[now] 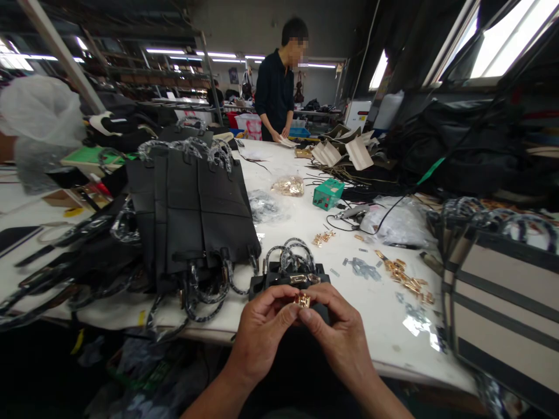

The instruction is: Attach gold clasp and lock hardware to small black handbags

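Note:
Both my hands meet at the near edge of the white table (305, 233). My left hand (261, 333) and my right hand (336, 331) pinch a small gold metal clasp (301, 300) between their fingertips. Just beyond it a small black bag (288, 279) with plastic-wrapped handles lies flat, a gold fitting on its front. A stack of black bags (192, 215) with wrapped handles lies to the left of my hands.
Loose gold clasps (404, 276) and plastic scraps lie to the right. A striped cream and black bag (506, 302) stands at the right edge. A green box (327, 194), a clear packet of gold parts (288, 186) and cables sit mid-table. A person in black (275, 87) works at the far end.

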`<state>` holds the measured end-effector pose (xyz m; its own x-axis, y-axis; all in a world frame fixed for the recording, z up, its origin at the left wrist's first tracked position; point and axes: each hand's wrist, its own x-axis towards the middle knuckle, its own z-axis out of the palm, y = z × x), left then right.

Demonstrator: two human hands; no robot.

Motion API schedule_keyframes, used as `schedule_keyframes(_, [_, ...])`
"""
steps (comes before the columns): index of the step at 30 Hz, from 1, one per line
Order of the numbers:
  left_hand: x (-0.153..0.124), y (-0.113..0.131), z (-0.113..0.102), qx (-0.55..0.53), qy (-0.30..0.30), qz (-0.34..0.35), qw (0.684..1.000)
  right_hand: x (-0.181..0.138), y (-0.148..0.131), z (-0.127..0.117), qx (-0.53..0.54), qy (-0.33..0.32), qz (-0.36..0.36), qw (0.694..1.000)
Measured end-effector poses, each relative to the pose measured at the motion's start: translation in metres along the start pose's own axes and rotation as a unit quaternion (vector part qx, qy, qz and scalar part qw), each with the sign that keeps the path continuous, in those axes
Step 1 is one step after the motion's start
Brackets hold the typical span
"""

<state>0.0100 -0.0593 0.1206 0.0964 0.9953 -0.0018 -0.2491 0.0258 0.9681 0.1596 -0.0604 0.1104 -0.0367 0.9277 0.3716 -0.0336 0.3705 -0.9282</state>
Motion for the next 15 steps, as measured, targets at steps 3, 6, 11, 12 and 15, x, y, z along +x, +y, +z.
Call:
schedule_keyframes(3, [-0.002, -0.003, -0.001, 0.022, -0.021, -0.006, 1.000, -0.002, 0.006, -0.002, 0.000, 0.002, 0.006, 1.000])
schedule_keyframes(6, [-0.001, -0.009, -0.011, 0.148, 0.004, 0.025, 0.989, -0.005, 0.017, -0.007, 0.007, 0.031, 0.054, 0.998])
schedule_keyframes(11, [0.011, -0.029, -0.050, 0.510, 0.138, 0.139, 0.838, -0.015, 0.041, -0.010, -0.037, 0.003, 0.139, 0.990])
schedule_keyframes(12, [0.014, -0.034, -0.056, 0.552, 0.136, 0.150, 0.809, -0.016, 0.045, -0.009, -0.055, -0.024, 0.133, 0.989])
schedule_keyframes(15, [0.023, -0.040, -0.066, 0.624, 0.105, 0.155, 0.759, -0.013, 0.053, -0.005, -0.094, -0.039, 0.089, 0.991])
